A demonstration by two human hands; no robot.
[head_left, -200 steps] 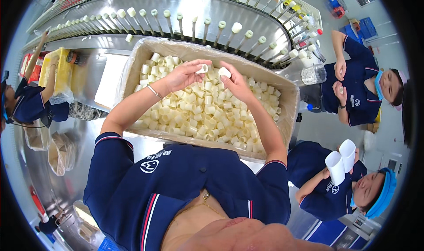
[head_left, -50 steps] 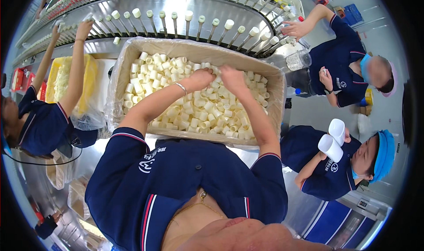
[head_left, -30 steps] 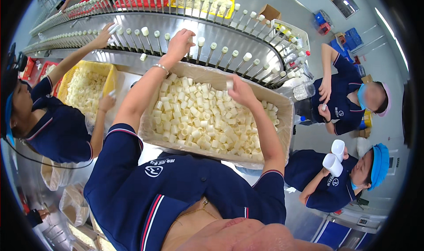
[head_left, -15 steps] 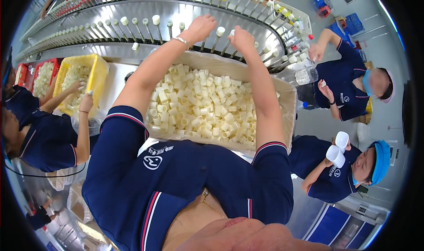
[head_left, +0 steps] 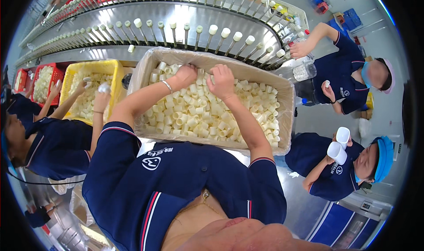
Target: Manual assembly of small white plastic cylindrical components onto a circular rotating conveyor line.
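Both hands are down in a large carton (head_left: 288, 118) lined with clear plastic and heaped with short cream plastic tubes (head_left: 198, 114). My left hand (head_left: 186, 75), a bracelet at its wrist, curls into the tubes near the far wall, its fingertips hidden. Just to its right, my right hand (head_left: 221, 81) bends its fingers and thumb down among the tubes; whatever they grip cannot be made out. Beyond the carton runs a curved line of upright metal pegs (head_left: 186, 36). Several nearby pegs carry white caps (head_left: 225, 32), while others show bare, brownish tips.
A loose cap (head_left: 131, 48) lies on the steel table (head_left: 119, 12). At left, people reach into a yellow basket (head_left: 119, 81) and a red basket (head_left: 56, 74). On the right, one person reaches toward the pegs, and another holds two white containers (head_left: 337, 154).
Both hands have come back from the pegs into the carton of tubes. The pegs with caps have shifted left. At right, the nearer co-worker's arm has moved toward the pegs.
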